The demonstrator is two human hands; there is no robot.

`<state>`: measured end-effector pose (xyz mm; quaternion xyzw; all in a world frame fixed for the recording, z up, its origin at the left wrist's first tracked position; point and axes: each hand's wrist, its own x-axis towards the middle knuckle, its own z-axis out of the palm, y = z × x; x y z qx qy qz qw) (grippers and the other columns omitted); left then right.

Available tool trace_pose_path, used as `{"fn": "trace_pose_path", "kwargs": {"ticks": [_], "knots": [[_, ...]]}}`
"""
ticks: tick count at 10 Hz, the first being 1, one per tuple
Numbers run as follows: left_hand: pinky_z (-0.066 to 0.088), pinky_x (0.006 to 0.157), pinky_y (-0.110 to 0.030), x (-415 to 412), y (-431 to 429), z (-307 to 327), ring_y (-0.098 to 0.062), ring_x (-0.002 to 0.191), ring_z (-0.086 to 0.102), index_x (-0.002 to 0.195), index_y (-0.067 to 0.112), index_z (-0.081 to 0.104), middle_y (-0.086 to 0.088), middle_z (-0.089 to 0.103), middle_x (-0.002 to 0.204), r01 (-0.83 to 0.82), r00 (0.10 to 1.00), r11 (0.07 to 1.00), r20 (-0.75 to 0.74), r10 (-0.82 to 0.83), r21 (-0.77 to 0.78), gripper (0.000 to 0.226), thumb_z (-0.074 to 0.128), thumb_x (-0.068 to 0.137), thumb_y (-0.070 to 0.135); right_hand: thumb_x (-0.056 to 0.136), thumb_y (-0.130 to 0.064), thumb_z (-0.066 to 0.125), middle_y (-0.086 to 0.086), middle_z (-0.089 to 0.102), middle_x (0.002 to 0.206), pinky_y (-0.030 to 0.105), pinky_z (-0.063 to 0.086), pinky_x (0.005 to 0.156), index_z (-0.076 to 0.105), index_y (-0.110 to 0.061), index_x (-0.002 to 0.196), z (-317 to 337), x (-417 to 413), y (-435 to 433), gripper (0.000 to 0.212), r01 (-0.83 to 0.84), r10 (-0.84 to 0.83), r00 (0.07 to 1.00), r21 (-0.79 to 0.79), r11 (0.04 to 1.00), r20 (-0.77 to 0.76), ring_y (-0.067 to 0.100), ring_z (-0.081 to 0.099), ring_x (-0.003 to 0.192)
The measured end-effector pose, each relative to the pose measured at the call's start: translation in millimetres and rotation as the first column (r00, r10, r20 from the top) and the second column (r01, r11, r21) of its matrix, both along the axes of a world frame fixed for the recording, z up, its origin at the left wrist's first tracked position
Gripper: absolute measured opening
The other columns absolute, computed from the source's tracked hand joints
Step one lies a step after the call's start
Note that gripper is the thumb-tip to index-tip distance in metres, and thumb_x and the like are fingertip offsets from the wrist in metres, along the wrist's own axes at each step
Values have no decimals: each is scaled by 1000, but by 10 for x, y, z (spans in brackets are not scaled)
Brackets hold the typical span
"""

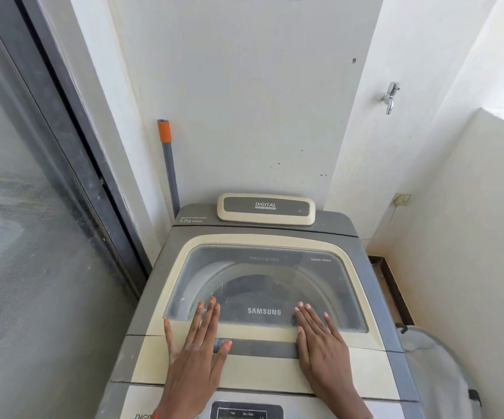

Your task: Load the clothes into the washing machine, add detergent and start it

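1. Left grip: I read it as palm down and flat on the front of the washing machine's closed lid. The fingers are straight and close together, their tips over the lid's glass window. The thumb is spread sideways, its tip on the grey handle recess. It pinches nothing.

2. Right grip: also palm down and flat on the lid front, at the recess's other end. The fingers are straight and slightly spread, with the tips on the glass beside the SAMSUNG lettering. It holds nothing.

3. The washing machine lies directly beneath both grips, and the lid is down. Through the glass I can make out the drum rim. I cannot tell what is in the drum.

4. The control panel sits at the machine's near edge, between the wrists.

5. A grey mesh laundry bag stands just beside the machine's right flank. I cannot tell what is in it.
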<state>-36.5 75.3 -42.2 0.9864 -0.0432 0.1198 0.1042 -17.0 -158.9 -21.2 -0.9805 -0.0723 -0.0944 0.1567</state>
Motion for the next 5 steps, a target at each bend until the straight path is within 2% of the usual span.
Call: {"fn": "trace_pose_path", "kwargs": {"ticks": [1, 2, 3, 4, 5], "knots": [[-11, 113, -53, 111, -25, 56, -4, 144, 2, 142, 15, 39, 4, 32, 151, -15, 1000, 999, 13, 14, 43, 64, 12, 97, 51, 99, -37, 6, -6, 65, 120, 21, 12, 109, 69, -15, 113, -14, 4, 22, 67, 17, -17, 1000, -7, 1000, -19, 8, 59, 114], [-13, 114, -52, 214, -59, 71, -3, 144, 0, 142, 14, 38, 7, 20, 155, -28, 999, 998, 23, 26, 50, 64, 12, 97, 52, 98, -40, 6, -7, 65, 120, 20, 8, 109, 69, -17, 113, -16, 20, 33, 69, 34, -35, 998, -21, 999, -44, 7, 59, 114], [-4, 113, -54, 283, -100, 72, -4, 144, 1, 142, 15, 39, 6, 27, 153, -36, 998, 998, 50, 33, 45, 66, 13, 96, 54, 97, -44, 5, -8, 62, 125, 18, 0, 113, 65, -17, 118, -28, 36, 45, 69, 43, -46, 995, -28, 999, -92, 2, 50, 122], [6, 110, -56, 347, -151, 103, -7, 143, 10, 146, 16, 29, 4, 24, 154, -20, 996, 999, 88, 17, 34, 67, 11, 95, 56, 96, -47, 8, -11, 49, 135, 22, 3, 111, 52, -14, 129, -59, 95, 33, 64, 58, -60, 996, -24, 998, -62, -4, 7, 141], [4, 110, -55, 457, -194, 62, -11, 143, 11, 150, 19, 11, 6, 11, 155, 3, 991, 998, 136, -10, 57, 67, 13, 94, 57, 95, -52, 12, -9, 42, 140, 26, 5, 110, 41, -13, 136, -162, 229, 58, 64, 105, -93, 992, -142, 984, 86, 3, -11, 143]]}}
